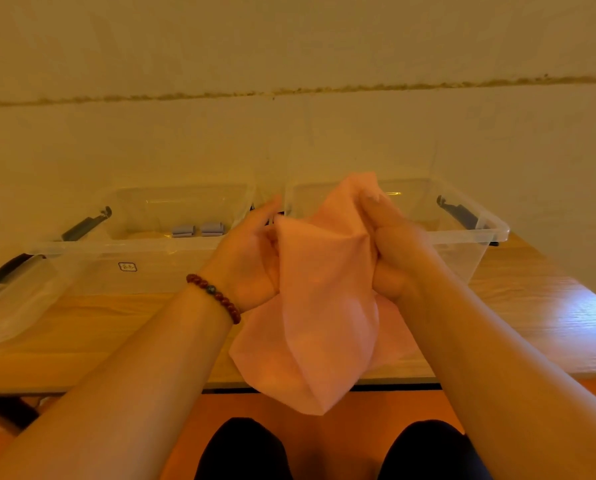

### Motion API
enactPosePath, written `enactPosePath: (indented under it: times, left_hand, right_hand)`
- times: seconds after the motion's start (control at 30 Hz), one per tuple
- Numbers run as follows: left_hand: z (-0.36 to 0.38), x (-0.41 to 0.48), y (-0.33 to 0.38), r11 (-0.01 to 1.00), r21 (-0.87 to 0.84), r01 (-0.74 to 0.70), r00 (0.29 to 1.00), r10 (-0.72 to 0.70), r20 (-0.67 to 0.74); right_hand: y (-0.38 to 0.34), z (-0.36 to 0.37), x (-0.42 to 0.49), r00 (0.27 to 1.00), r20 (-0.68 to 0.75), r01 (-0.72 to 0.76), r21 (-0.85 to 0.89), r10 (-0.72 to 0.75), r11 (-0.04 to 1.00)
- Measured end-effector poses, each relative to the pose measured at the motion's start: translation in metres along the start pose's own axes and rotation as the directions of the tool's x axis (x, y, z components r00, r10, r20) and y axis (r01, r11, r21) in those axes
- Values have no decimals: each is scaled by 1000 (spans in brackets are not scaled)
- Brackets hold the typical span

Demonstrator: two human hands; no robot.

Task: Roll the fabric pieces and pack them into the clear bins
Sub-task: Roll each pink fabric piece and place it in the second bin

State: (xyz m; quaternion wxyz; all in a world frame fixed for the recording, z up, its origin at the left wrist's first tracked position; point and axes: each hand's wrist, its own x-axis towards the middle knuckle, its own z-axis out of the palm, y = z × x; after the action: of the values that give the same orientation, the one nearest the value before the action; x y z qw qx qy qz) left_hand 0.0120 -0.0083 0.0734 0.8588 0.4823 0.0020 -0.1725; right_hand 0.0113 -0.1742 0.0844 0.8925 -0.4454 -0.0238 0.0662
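Table edge [30,386] under pink fabric [324,299], apparently in left hand [248,258], right hand [393,244]

The thin pink cloth [324,306] at the centre of the frame is matt and soft, with a fine, slightly fuzzy surface and loose folds. The left clear plastic bin [82,268] and the right clear plastic bin [462,236] are smooth and glossy, catching small highlights. The black latch handle [88,223] at centre left looks like dull plastic. Two small grey-blue fabric rolls [197,229] inside the left bin are matt. The light wooden table [566,323] shows grain and a lacquered sheen at the right of the frame. The reddish-brown bead bracelet [217,296] left of centre looks polished. The pale wall [289,46] across the top is matt, crossed by a rough seam [358,88].
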Motion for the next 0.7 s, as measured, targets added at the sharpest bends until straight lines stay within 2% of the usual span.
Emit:
enactPosePath:
  times: [0.07,0.17,0.27,0.33,0.43,0.47,0.6,0.7]
  left_hand:
    - [1,6,5,995,-90,51,999,-52,-4]
    - [13,17,15,999,-13,-32,998,31,-45]
    - [27,24,17,987,62,-150,987,153,-44]
    - [28,27,13,979,98,-177,984,180,-17]
    - [26,28,5,972,114,-205,978,198,70]
    - [26,28,3,968,123,-219,974,210,80]
    - [30,24,3,919,207,-337,931,358,-76]
    - [26,22,3,898,256,-357,917,389,-88]
  right_hand:
    - [-2,2,0,998,24,53,5,-53,999]
    - [-9,0,-1,990,85,108,48,-112,993]
    - [-18,-14,2,996,21,86,211,-92,974]
    - [-23,-22,0,1000,16,9,279,-14,960]
    - [-25,-20,-3,997,12,-76,185,75,980]
    - [-23,-18,-1,996,-27,-82,162,88,983]
    - [-17,-16,5,974,-224,49,22,-43,999]
    - [-14,-16,3,965,-239,98,-71,-112,993]
